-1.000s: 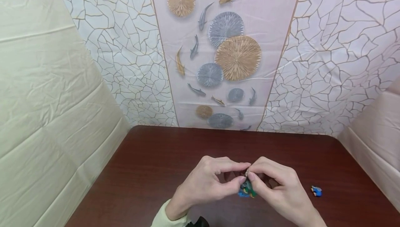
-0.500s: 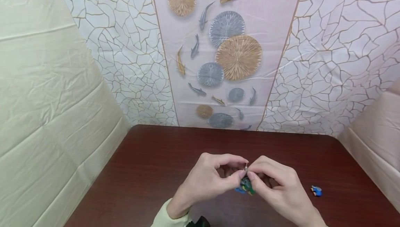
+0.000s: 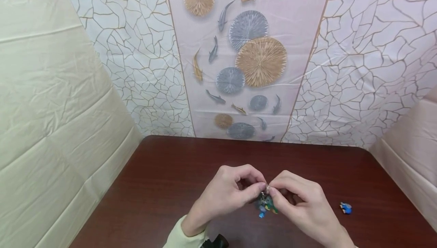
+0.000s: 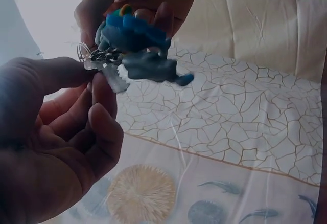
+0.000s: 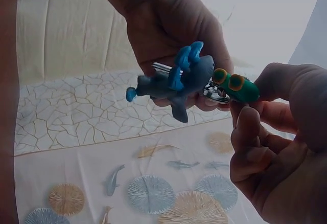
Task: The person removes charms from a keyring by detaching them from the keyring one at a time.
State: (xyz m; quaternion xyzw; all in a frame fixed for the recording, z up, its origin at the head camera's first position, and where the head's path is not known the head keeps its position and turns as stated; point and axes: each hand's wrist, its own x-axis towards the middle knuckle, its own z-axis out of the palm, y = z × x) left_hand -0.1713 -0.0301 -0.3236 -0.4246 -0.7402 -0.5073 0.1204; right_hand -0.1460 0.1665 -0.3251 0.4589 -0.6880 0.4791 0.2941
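**Inspector:** State what each hand has hold of.

**Me:** My left hand and my right hand meet over the near middle of the desk. Both pinch the small metal key ring between thumb and forefinger, one from each side. The ring is held above the desk, not resting on it.

**Inspector:** What hangs from it?

**Me:** A cluster of small charms, hanging just below my fingertips. The right wrist view shows a grey-blue shark figure with bright blue fins, and beside it a green piece with two orange-ringed eyes, touching my right thumb. Whether the charms touch the desk, I cannot tell.

**Inspector:** Anything else on the surface?

**Me:** One small blue and white figure lies on the desk, well apart, to the right of my right hand. A pale green sleeve covers my left wrist.
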